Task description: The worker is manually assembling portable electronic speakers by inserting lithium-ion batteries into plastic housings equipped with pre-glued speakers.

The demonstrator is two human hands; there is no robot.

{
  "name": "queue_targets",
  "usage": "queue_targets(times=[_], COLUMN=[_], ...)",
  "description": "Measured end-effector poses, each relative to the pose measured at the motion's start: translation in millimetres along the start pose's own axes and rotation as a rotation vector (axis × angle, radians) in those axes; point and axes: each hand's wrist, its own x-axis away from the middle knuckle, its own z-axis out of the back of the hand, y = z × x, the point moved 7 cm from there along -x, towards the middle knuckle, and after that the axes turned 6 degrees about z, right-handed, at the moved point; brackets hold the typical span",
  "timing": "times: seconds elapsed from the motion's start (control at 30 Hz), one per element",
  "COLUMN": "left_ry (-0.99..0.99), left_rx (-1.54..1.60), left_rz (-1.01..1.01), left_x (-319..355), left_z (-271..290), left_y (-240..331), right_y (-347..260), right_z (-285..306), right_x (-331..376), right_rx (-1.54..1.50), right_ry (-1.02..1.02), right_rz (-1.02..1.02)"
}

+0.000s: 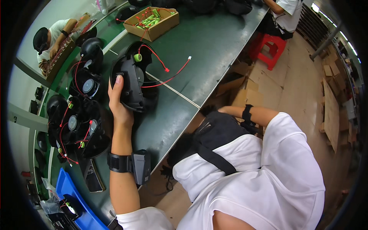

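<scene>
My left hand (122, 107) grips a black plastic housing (132, 90) by its near left edge, thumb on top, over the green table. A green cylindrical part (138, 58) sits in its upper end. From the housing, red and black wires (168, 79) with small connectors stretch out to the right. Close by on the left lie similar black housings (97, 132), with round grey speakers (73, 123) and red wires showing. My right hand (231, 110) is low beside the dark cloth at my waist, below the table edge; its fingers are hidden.
A cardboard box (155, 31) of green wired parts stands at the far side. Near left are a phone-like dark slab (93, 176) and a blue tray (78, 197). Across the line, one person (53, 42) works; another (285, 17) is by a red stool (268, 50).
</scene>
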Motion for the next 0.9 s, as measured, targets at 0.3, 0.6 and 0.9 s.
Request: queue_targets(times=[0.3,0.6,0.9], left_ry=[-0.142,-0.183,-0.077], left_rx=[0.009,-0.105,-0.094], left_rz=[-0.068,-0.148,-0.078], left_x=[4.0,2.9,3.4], left_z=[-19.4,-21.0,-19.1], left_y=[4.5,9.8,3.9], right_y=[32.1,42.5,-128.9], right_z=[-3.2,-13.3,102.8], right_x=[29.5,19.3,93.8], right_rx=[0.283,0.553,-0.763], right_ry=[-0.114,-0.214,0.007], right_rz=[0.057,0.069,-0.147])
